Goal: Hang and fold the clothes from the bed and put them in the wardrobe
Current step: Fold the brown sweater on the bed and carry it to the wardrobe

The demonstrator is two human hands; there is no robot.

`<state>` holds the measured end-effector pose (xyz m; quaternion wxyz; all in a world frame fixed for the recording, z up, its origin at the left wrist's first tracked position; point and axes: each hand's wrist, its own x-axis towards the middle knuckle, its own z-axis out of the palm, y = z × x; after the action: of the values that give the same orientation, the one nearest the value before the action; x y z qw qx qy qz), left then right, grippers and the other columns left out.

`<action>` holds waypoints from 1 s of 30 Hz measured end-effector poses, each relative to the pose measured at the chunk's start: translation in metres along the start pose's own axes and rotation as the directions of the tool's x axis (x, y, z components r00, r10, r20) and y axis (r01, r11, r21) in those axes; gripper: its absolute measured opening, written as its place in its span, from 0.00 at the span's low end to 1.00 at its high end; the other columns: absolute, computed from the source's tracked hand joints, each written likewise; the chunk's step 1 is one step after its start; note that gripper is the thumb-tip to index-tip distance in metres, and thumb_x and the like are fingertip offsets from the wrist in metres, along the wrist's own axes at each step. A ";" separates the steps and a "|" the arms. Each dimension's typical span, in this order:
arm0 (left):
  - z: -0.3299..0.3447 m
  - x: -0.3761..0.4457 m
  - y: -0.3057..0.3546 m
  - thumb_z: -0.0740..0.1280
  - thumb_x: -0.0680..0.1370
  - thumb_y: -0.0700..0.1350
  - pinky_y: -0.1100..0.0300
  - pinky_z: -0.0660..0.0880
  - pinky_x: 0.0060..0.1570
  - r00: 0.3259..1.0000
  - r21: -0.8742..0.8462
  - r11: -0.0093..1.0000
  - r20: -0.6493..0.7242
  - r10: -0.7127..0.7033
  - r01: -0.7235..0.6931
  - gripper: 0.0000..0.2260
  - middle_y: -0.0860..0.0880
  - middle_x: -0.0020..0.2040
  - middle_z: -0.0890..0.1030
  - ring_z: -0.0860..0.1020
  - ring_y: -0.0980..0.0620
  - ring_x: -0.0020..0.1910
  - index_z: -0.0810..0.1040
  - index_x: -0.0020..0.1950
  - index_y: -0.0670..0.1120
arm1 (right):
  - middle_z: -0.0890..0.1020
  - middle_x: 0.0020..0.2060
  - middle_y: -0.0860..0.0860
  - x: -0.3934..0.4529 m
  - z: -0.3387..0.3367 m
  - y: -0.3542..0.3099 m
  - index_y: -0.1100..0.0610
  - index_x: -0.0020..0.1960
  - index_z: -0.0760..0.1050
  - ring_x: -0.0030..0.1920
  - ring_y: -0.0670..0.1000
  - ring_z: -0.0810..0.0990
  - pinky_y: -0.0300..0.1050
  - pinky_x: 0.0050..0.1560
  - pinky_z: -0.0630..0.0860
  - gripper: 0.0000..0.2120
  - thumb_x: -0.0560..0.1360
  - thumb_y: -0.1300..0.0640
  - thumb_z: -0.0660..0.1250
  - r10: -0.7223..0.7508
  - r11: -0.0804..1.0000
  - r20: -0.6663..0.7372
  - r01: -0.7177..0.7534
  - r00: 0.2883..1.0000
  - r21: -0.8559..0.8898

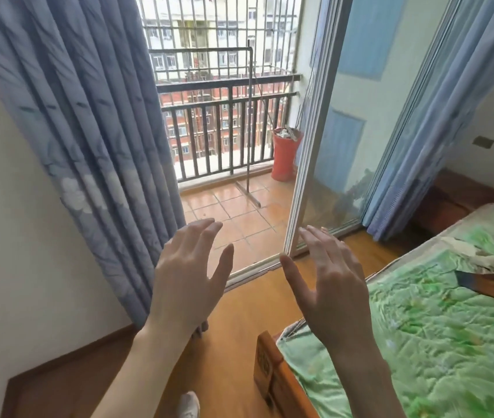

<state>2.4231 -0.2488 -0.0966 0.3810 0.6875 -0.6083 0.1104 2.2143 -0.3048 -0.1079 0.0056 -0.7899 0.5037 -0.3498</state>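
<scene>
**Both hands raised empty, clothes waiting on the bed**

The left hand [190, 276] and right hand [328, 285] are held up with fingers spread wide and nothing gripped, probably in readiness for a first pick. The clothes [493, 267] are seen crumpled at three o'clock on the bed [438, 342], well apart from both hands. No wardrobe is shown; a curtain [83, 122] hangs at ten o'clock.

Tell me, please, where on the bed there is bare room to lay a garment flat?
The green floral bedspread lies bare from the wooden footboard corner up its middle. It is crowded at the upper right, where crumpled beige and brown clothes sit. Both open hands, left hand and right hand, hold nothing.
</scene>
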 end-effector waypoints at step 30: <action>0.400 0.406 -0.058 0.60 0.86 0.58 0.50 0.73 0.69 0.696 -0.431 0.685 0.161 0.699 -0.588 0.20 0.49 0.70 0.79 0.75 0.48 0.70 0.78 0.72 0.47 | 0.77 0.73 0.53 0.305 0.187 0.170 0.56 0.75 0.74 0.74 0.53 0.72 0.58 0.73 0.72 0.28 0.83 0.39 0.60 0.527 0.756 -0.362 -0.619 0.769 -0.213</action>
<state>2.4472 -0.8196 -0.1433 0.3297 0.3554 -0.8744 0.0193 2.2598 -0.6964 -0.1441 -0.0860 -0.5274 0.7684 -0.3523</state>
